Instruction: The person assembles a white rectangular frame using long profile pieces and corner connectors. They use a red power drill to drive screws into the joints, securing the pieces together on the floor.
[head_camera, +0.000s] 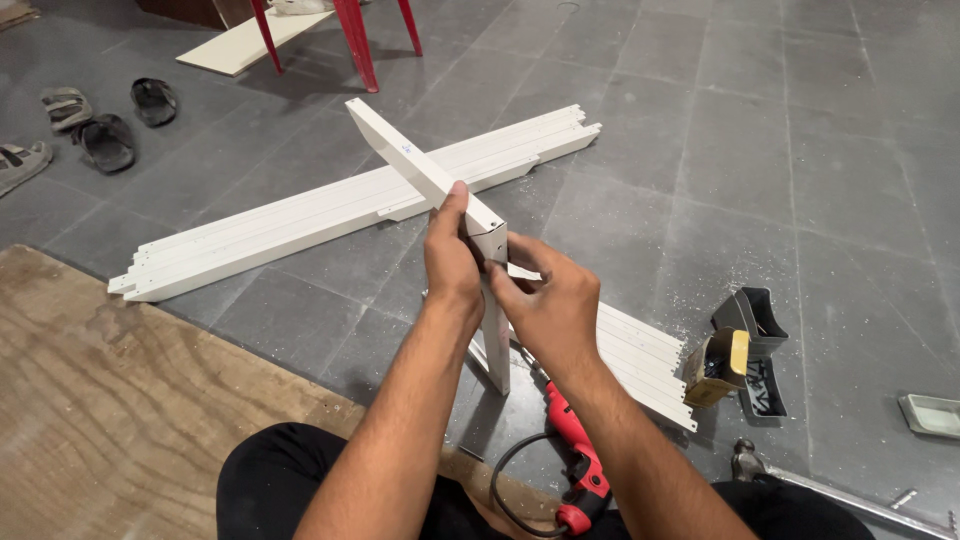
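Left hand (452, 262) pinches the near end of a white strip (425, 170), thumb on top, keeping it level where it meets an upright white strip (497, 345) standing on the floor (800, 150). Right hand (548, 305) closes its grip on that corner; fingertips hidden, joint unclear. Far behind lie long white strips (300, 225). Near right: red drill (575, 450), partly under the forearm, and a yellow-black tool (718, 365), kind unclear.

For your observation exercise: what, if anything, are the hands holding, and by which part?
Both the left hand and the right hand grip two joined white profile pieces at their corner joint, fingers pinching the corner.
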